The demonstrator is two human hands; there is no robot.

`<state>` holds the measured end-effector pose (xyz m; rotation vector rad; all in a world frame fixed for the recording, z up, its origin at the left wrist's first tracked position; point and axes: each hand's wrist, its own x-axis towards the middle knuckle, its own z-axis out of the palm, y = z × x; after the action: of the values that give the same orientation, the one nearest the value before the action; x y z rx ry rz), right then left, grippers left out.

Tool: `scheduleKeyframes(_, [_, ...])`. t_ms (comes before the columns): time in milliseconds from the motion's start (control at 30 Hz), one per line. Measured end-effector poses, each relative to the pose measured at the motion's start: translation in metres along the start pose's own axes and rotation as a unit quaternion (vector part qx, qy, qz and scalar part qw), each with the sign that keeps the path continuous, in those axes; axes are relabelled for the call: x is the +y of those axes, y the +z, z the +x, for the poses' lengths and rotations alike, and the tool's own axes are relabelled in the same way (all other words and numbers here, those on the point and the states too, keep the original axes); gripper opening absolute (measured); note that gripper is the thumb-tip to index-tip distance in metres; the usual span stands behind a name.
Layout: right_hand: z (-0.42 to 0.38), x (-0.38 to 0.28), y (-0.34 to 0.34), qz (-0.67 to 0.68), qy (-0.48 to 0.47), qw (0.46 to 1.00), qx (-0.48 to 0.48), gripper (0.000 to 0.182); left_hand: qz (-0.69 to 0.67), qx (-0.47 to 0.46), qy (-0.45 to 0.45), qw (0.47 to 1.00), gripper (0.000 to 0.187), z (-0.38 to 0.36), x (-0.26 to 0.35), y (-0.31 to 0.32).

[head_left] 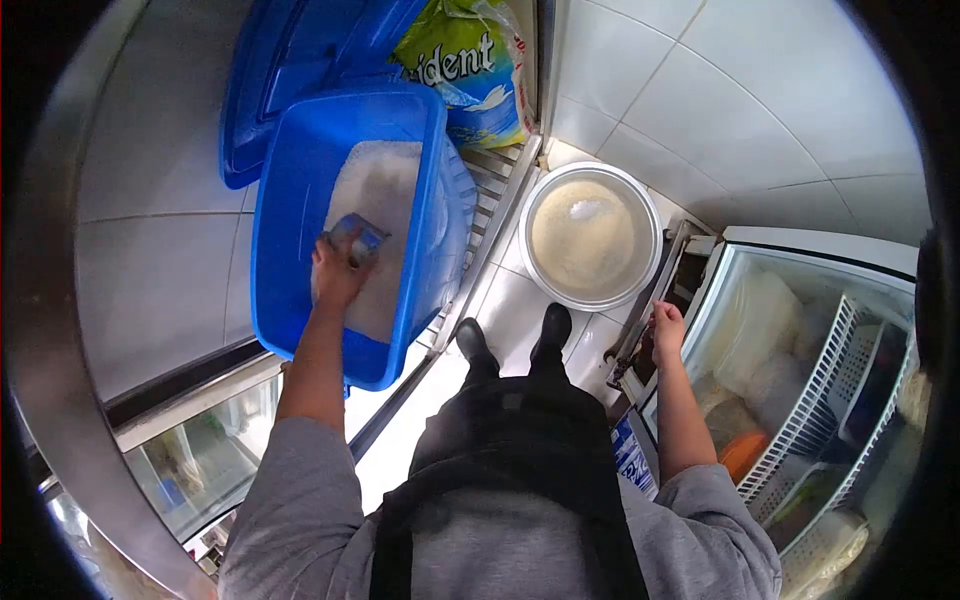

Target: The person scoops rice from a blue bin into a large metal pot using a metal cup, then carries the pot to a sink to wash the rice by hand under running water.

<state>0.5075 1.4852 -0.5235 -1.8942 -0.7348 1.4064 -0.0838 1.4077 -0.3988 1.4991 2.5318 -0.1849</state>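
Note:
Inside the blue plastic bin (275,235) at the left, my left hand (338,272) grips a small can (361,236) with a bluish side. The can is at the surface of the pale loose grains (385,180) that cover part of the bin's floor. My right hand (668,332) is held in the air by the freezer's near edge, fingers curled in, and no object shows in it. On the floor between both arms stands a round metal pot (528,245) holding pale grains with a whiter patch on top.
A blue lid (250,110) leans behind the bin, beside a green and blue printed bag (470,60). The bin rests on a slatted metal rack (490,200). A glass-topped freezer (820,245) with white baskets is at the right. Tiled walls (640,90) close off the back.

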Motion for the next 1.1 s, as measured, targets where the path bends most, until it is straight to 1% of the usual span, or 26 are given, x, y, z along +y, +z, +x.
scheduleKeyframes(67, [-0.004,0.012,-0.003,-0.040,0.006,0.999,-0.011,0.014,0.012,0.021,0.037,0.999,0.065,-0.006,0.013,0.011])
scheduleKeyframes(133, [-0.010,0.024,-0.002,-0.035,0.019,0.999,-0.022,0.013,-0.008,-0.029,0.030,0.999,0.064,-0.016,0.039,0.001])
scheduleKeyframes(200, [-0.007,0.045,0.003,-0.057,-0.021,0.997,-0.038,0.012,-0.023,-0.031,0.012,0.999,0.064,-0.017,0.037,0.008])
scheduleKeyframes(233, [-0.016,0.039,0.008,-0.080,0.007,0.996,-0.031,0.014,-0.039,-0.034,0.000,0.999,0.065,-0.015,0.032,0.017])
scheduleKeyframes(267, [-0.024,0.033,0.016,-0.079,0.006,0.996,-0.031,0.014,-0.038,-0.033,0.001,0.999,0.065,-0.012,0.025,0.024])
scheduleKeyframes(300, [-0.029,0.032,0.022,-0.073,0.009,0.997,-0.037,0.015,-0.187,-0.076,-0.019,0.979,0.065,-0.010,0.020,0.024])
scheduleKeyframes(333, [-0.032,0.029,0.026,-0.067,0.011,0.997,-0.042,0.015,-0.332,-0.118,-0.039,0.935,0.065,-0.008,0.016,0.026])
scheduleKeyframes(367, [-0.034,0.025,0.030,-0.084,0.011,0.995,-0.048,0.015,-0.332,-0.120,-0.038,0.935,0.065,-0.010,0.012,0.028])
scheduleKeyframes(400, [-0.035,0.022,0.033,-0.083,0.012,0.995,-0.046,0.015,-0.466,-0.178,-0.105,0.861,0.069,-0.016,0.026,0.000])
scheduleKeyframes(433, [-0.035,0.020,0.036,-0.090,0.015,0.995,-0.043,0.012,-0.585,-0.232,-0.167,0.759,0.073,-0.017,0.034,-0.016])
scheduleKeyframes(467, [-0.037,0.017,0.036,-0.097,0.018,0.994,-0.040,0.009,-0.585,-0.234,-0.165,0.759,0.073,-0.014,0.023,-0.004])
scheduleKeyframes(500, [-0.037,0.014,0.036,-0.097,0.019,0.994,-0.037,0.009,-0.649,-0.258,-0.186,0.691,0.075,-0.008,0.006,0.017])
scheduleKeyframes(533, [-0.036,0.011,0.034,-0.077,0.013,0.996,-0.032,0.011,-0.708,-0.279,-0.205,0.615,0.077,-0.005,0.001,0.022])
scheduleKeyframes(567, [-0.036,0.008,0.033,-0.058,0.006,0.998,-0.028,0.013,-0.709,-0.279,-0.205,0.614,0.077,-0.003,-0.004,0.027])
scheduleKeyframes(633, [-0.038,0.004,0.025,-0.044,0.010,0.998,-0.031,0.013,-0.769,-0.256,-0.197,0.551,0.082,-0.004,-0.003,0.016])
scheduleKeyframes(667, [-0.039,0.002,0.023,-0.029,0.015,0.999,-0.032,0.012,-0.770,-0.253,-0.195,0.552,0.082,-0.004,-0.002,0.010])
scheduleKeyframes(700, [-0.037,0.004,0.019,-0.042,0.036,0.998,-0.009,0.011,-0.786,-0.224,-0.186,0.545,0.080,-0.005,0.001,0.004])
scheduleKeyframes(733, [-0.036,0.008,0.016,-0.039,0.035,0.999,-0.009,0.011,-0.801,-0.196,-0.177,0.537,0.079,-0.006,0.003,-0.003])
scheduleKeyframes(767, [-0.036,0.012,0.012,-0.031,0.034,0.999,-0.005,0.010,-0.801,-0.196,-0.175,0.538,0.079,-0.008,0.006,-0.009])
scheduleKeyframes(833, [-0.034,0.016,0.005,-0.008,0.044,0.999,0.002,0.010,-0.828,-0.150,-0.200,0.502,0.075,-0.010,0.016,-0.030])
scheduleKeyframes(933, [-0.032,0.019,-0.002,0.007,0.050,0.999,-0.007,0.010,-0.841,-0.130,-0.180,0.494,0.073,-0.009,0.016,-0.036])
scheduleKeyframes(1000, [-0.024,0.015,0.002,0.010,0.045,0.999,-0.009,0.011,-0.834,-0.124,-0.189,0.503,0.073,-0.005,0.011,-0.039])
scheduleKeyframes(1067, [-0.021,0.012,0.004,0.010,0.047,0.999,-0.005,0.011,-0.808,-0.103,-0.219,0.536,0.073,-0.010,0.018,-0.055])
scheduleKeyframes(1100, [-0.019,0.006,0.009,0.000,0.027,1.000,-0.010,0.012,-0.813,-0.101,-0.198,0.538,0.074,-0.011,0.017,-0.056])
